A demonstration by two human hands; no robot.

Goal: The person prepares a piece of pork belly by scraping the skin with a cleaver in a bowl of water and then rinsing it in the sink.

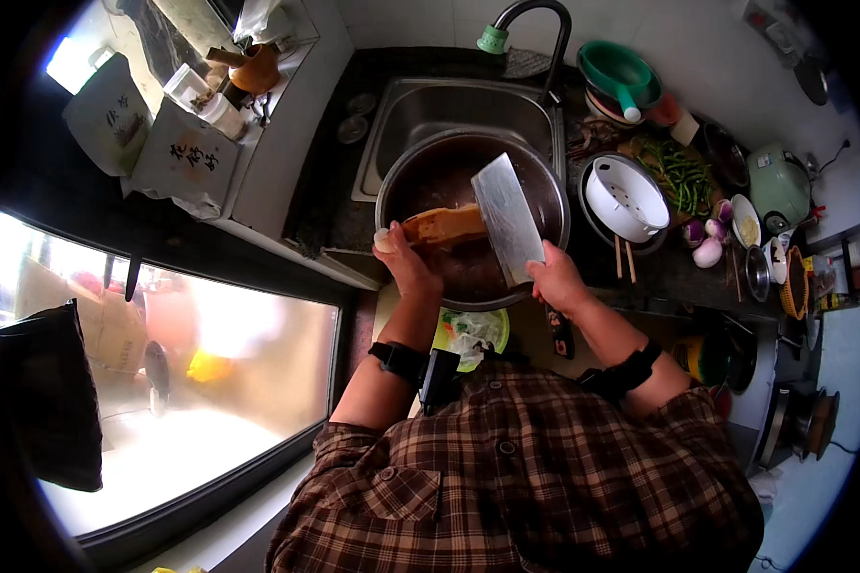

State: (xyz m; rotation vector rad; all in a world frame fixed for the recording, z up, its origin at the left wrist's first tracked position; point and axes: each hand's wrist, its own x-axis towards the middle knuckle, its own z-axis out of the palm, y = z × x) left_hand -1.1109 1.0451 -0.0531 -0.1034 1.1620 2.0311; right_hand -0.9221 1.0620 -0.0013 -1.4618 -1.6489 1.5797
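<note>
A large steel basin (385,172) of dark brown liquid sits over the front of the sink. My left hand (410,266) grips the near-left end of a long orange-brown piece of food (444,225), which looks like cured meat with its skin on. A pale round knob (383,241) pokes out beside my left thumb. In my right hand (560,278) is a cleaver (507,215), its broad steel blade lying across the far end of the piece, above the basin. The cleaver's dark patterned handle (560,333) shows below my fist.
Behind the basin is a steel sink (466,107) with a curved faucet (565,43). To the right stand a white colander (627,199) with chopsticks (625,256), green peppers (677,175), purple-skinned onions (707,252) and a green strainer (615,70). Below the basin is a green-rimmed bin (504,328) holding plastic.
</note>
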